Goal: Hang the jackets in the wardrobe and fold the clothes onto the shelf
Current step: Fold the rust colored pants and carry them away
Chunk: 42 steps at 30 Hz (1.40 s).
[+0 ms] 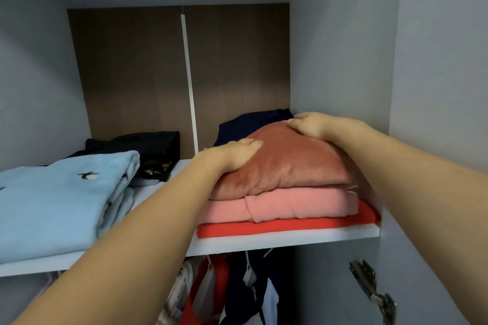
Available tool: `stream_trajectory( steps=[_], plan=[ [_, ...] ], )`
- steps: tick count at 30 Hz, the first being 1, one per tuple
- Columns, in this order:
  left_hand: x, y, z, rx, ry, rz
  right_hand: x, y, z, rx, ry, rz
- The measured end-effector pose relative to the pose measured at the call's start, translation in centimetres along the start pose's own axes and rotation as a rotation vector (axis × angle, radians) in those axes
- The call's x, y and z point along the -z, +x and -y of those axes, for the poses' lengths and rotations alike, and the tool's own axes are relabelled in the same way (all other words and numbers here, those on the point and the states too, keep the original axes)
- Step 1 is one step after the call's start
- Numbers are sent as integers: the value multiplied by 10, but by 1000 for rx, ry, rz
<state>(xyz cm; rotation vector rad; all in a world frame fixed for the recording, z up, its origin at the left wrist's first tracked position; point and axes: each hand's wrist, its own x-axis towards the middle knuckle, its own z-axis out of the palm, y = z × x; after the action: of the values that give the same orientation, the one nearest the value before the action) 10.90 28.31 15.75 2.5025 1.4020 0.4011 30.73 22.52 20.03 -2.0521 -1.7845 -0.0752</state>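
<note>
A folded rust-pink velvet garment (285, 163) tops a stack on the white wardrobe shelf (290, 239), over a folded pink garment (285, 207) and a red one (264, 228). My left hand (232, 153) lies on the velvet garment's left side with fingers curled onto its top. My right hand (309, 124) presses on its far right corner, fingers bent down into the fabric. A dark navy garment (248, 124) lies behind the stack.
A folded light-blue garment (60, 200) with small bird prints lies on the shelf's left, with black clothes (148, 145) behind it. Jackets (232, 290) hang below the shelf. The wardrobe's grey side wall (338, 60) is close on the right, and a door hinge (372, 290) sits lower right.
</note>
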Motion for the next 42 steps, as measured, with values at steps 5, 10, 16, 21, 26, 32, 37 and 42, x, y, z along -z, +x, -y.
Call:
stream_trajectory(
  steps=[5, 10, 16, 21, 26, 32, 37, 42],
  plan=[
    [22, -13, -1, 7, -21, -231, 23, -24, 17, 7, 11, -135],
    [27, -47, -11, -100, -36, -456, 30, -63, 28, 3, -28, -218],
    [30, -100, -8, -278, 168, -617, 34, -125, 44, 3, -44, -328],
    [31, -144, -8, -424, 178, -671, 38, -194, 74, -49, -79, -365],
    [33, -188, -25, -616, 121, -762, 61, -270, 97, -121, -160, -446],
    [44, -253, -77, -783, 63, -786, 106, -371, 112, -190, -285, -593],
    [45, -315, -164, -934, -48, -822, 153, -469, 110, -244, -386, -704],
    [21, -389, -261, -1087, -152, -854, 196, -584, 81, -344, -494, -752]
  ],
)
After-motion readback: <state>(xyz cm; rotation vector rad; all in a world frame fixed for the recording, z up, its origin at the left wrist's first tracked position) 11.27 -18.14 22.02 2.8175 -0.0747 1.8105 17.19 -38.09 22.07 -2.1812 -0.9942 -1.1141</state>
